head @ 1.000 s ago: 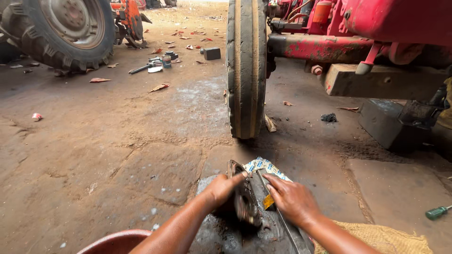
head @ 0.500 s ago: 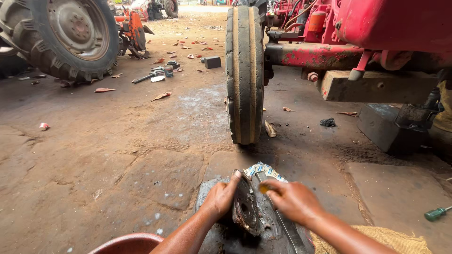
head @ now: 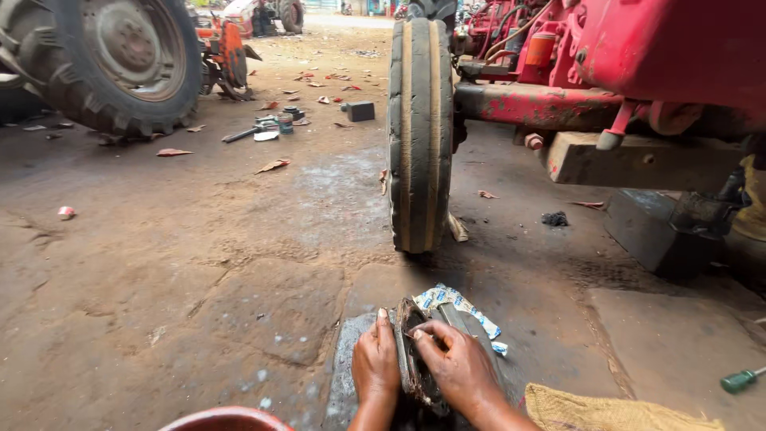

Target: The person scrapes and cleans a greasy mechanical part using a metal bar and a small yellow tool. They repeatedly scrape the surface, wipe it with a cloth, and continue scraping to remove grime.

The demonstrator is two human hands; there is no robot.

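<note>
- Rusty, dark and round, a greasy metal part [head: 411,359] is standing on edge at the bottom centre of the frame, on a dark slab [head: 345,383] lying on the floor.
- Pressing flat against the part's left face, the left hand [head: 375,367] is resting with fingers extended upward, not curled around it.
- Curling over the top rim from the right side, the right hand [head: 459,367] is gripping the part with bent fingers, so the part is sitting squeezed between the 2 hands.
- Lying just behind the part, a crumpled blue-and-white wrapper [head: 463,307] is touching the slab's far edge.
- Showing at the bottom right, a piece of burlap sacking [head: 606,411] is lying beside the right forearm.
- Peeking in at the bottom edge, left of the hands, the rim of a reddish bowl [head: 227,419] is partly cut off.
- Standing upright in the upper centre, a narrow worn front tyre [head: 420,136] is belonging to a red tractor [head: 662,56] filling the upper right.
- Sitting at the upper left, a large lugged rear tyre [head: 120,64] is well apart from the hands.
- Lying at the right edge, a green-handled screwdriver [head: 742,379] is resting on the concrete floor [head: 159,263].
</note>
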